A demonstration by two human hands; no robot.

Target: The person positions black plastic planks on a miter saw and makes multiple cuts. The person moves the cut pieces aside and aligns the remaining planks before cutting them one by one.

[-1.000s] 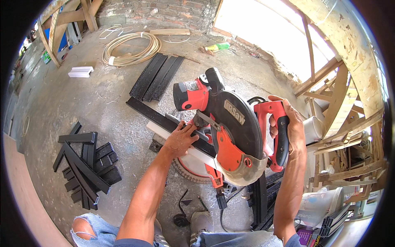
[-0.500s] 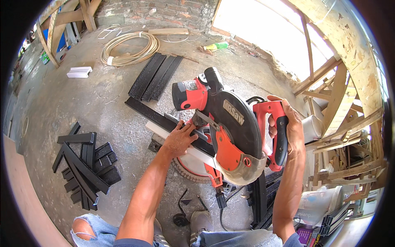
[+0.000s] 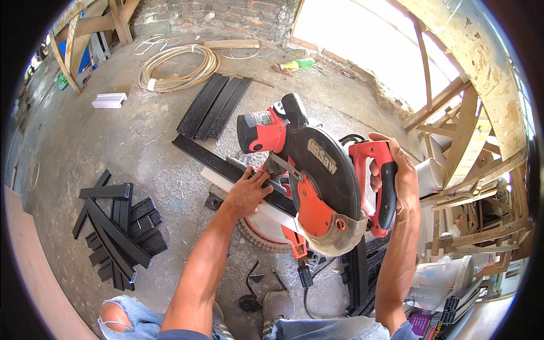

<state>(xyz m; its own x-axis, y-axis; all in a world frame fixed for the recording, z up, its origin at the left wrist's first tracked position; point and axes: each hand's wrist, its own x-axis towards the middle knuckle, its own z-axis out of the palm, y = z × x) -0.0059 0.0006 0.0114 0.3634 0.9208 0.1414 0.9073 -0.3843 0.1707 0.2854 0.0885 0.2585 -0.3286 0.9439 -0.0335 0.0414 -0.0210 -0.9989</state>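
A red and black mitre saw [image 3: 334, 195] stands on the floor before me, its black blade guard on the right and its motor on the left. My right hand [image 3: 404, 170] is closed around the saw's handle [image 3: 387, 190], with the thumb along the top. A long black profile bar [image 3: 201, 154] lies across the saw base, beside a white strip [image 3: 220, 180] on its near side. My left hand [image 3: 247, 191] grips the bar near the fence, left of the guard, fingertips curled over it. The guard hides the bar's right end and the blade.
Short black profile pieces [image 3: 119, 226] lie heaped at left; longer black lengths [image 3: 212, 107] lie beyond the saw. Further back are a coiled hose [image 3: 150, 71] and a green bottle [image 3: 305, 63]. At right stand a white bucket [image 3: 439, 280] and timber framing [image 3: 467, 122]. A cable runs near my feet.
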